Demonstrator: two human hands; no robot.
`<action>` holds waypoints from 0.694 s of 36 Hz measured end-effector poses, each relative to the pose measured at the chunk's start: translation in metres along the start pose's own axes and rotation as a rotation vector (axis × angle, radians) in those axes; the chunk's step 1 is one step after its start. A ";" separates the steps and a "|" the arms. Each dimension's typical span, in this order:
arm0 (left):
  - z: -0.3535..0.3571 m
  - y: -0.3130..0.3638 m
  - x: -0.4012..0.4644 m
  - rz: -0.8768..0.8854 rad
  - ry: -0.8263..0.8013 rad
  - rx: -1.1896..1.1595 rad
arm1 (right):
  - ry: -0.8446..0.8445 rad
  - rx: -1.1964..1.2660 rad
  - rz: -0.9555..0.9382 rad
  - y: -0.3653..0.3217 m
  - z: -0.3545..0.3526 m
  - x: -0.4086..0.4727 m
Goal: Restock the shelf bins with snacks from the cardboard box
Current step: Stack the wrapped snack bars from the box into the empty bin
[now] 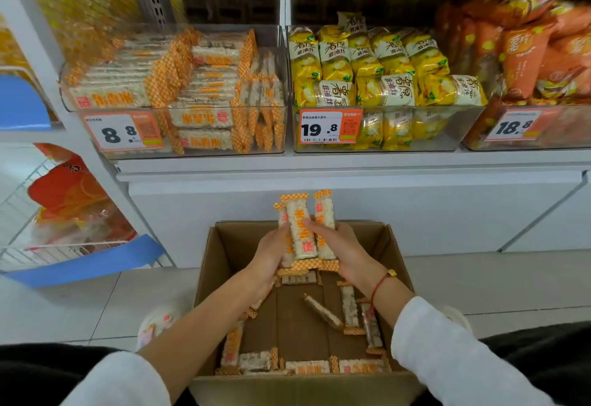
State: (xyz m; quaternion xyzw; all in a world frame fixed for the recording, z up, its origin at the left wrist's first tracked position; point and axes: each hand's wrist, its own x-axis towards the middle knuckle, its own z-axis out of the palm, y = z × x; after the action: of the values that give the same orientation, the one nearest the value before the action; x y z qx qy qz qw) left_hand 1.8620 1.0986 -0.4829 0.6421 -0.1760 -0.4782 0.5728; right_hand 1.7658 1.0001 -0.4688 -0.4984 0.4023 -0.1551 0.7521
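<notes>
While the shelf (351,162) runs wide above and beyond both hands, its clear left bin (281,92), already stacked high with the same orange-and-white rice bars, sits up and to the left of the grip, with a bin of yellow packets (367,73) straight above it. Directly beneath the hands the cardboard box (220,246) stands open on the floor, a scatter of loose bars (323,311) lying flat on its bottom, below and nearer the person than the grip. The left hand (271,252) and right hand (345,246) curl in from either side around a bundle of bars (300,233) held upright over the box's far edge, fingers closed on the wrappers. The likely trouble is slippage: the glossy wrappers are pressed together only from the sides, so a middle bar could slide out on the lift. The target bin looks nearly full, so bars pushed in carelessly may topple over its front.
</notes>
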 end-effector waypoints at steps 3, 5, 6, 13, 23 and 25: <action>0.008 0.001 -0.004 0.021 -0.033 -0.053 | -0.004 -0.035 -0.034 -0.002 0.003 -0.004; 0.013 0.006 -0.007 0.023 -0.063 -0.142 | 0.004 -0.093 -0.063 -0.003 0.004 -0.005; 0.014 0.005 -0.006 0.025 -0.074 -0.161 | 0.006 -0.134 -0.087 -0.003 0.004 -0.005; 0.009 0.003 -0.011 0.070 -0.080 -0.065 | -0.016 -0.297 -0.214 -0.005 0.004 -0.010; 0.015 -0.007 -0.007 0.108 0.029 0.036 | 0.083 -0.322 -0.272 0.011 0.012 -0.001; 0.019 -0.008 -0.003 0.059 0.045 -0.015 | 0.081 -0.336 -0.259 0.013 0.017 -0.001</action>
State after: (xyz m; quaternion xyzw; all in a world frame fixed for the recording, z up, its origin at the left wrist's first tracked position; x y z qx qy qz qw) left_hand 1.8422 1.0922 -0.4869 0.6429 -0.1785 -0.4479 0.5952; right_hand 1.7755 1.0169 -0.4764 -0.6577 0.3849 -0.2012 0.6155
